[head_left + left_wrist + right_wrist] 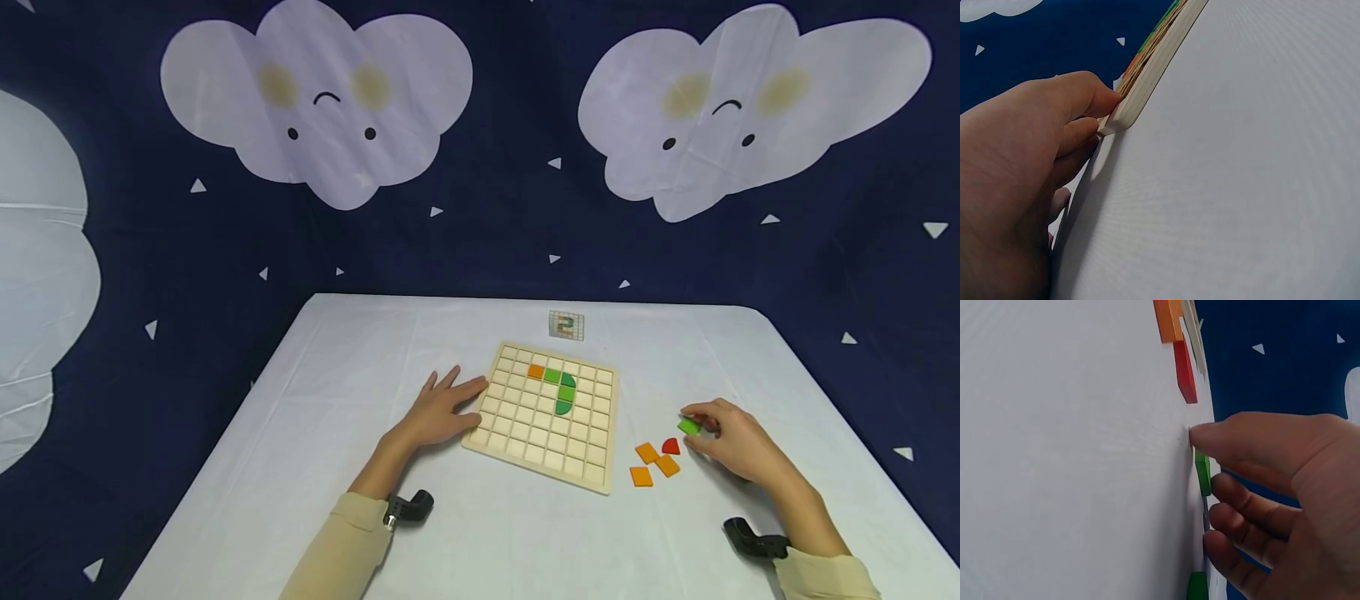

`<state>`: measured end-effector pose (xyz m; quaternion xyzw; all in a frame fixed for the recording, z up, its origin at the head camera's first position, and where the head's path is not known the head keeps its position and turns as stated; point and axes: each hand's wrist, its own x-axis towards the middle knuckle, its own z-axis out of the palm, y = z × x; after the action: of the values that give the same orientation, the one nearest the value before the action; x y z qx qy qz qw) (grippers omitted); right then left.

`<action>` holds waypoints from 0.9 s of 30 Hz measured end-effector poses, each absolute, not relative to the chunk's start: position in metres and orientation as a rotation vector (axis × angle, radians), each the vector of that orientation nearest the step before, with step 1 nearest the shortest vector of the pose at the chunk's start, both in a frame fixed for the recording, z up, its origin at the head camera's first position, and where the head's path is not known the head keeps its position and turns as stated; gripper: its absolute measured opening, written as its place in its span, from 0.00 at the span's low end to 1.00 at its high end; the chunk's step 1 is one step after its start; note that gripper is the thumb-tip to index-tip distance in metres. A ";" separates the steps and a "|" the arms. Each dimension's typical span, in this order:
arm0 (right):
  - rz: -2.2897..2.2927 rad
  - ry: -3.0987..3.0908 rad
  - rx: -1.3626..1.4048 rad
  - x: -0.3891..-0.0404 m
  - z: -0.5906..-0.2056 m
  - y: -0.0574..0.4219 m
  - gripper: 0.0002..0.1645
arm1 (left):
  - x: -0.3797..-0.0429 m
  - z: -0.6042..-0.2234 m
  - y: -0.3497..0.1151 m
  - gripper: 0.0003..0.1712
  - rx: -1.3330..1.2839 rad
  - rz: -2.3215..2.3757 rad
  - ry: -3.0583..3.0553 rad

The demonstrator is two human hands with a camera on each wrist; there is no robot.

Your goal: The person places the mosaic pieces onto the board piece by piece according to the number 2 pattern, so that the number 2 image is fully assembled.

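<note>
A square wooden grid board (536, 417) lies on the table, holding an orange square (536, 372), green squares (567, 392) and dark green rounded pieces (563, 407). At its left edge is my left hand (435, 414), fingers spread, with thumb and index fingertips touching the rim. The left wrist view shows that thumb by the board's corner (1124, 119). My right hand (731, 437) pinches a light green square tile (688, 426) between thumb and fingers, low over the table. In the right wrist view, the thumb partly hides this tile (1202, 472).
Left of my right hand lie a red rounded piece (671, 447) and several orange squares (641, 477). Another green piece (1197, 586) shows under that hand in the right wrist view. A small card with a grid pattern (566, 325) stands behind the board.
</note>
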<state>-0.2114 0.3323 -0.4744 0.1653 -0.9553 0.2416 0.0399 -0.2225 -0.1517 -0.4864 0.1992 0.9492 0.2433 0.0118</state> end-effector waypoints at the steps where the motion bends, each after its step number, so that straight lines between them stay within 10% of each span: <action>1: 0.744 -2.929 0.498 -0.212 -0.474 0.332 0.24 | -0.222 -0.486 -0.152 0.36 0.620 0.758 2.958; 27: 0.849 -2.910 0.466 -0.214 -0.472 0.325 0.20 | -0.222 -0.485 -0.152 0.36 0.634 0.765 2.964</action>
<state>-0.2143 0.3252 -0.4721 0.1517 -0.9482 0.2768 0.0373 -0.2223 -0.1517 -0.4850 0.2029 0.9481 0.2448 0.0078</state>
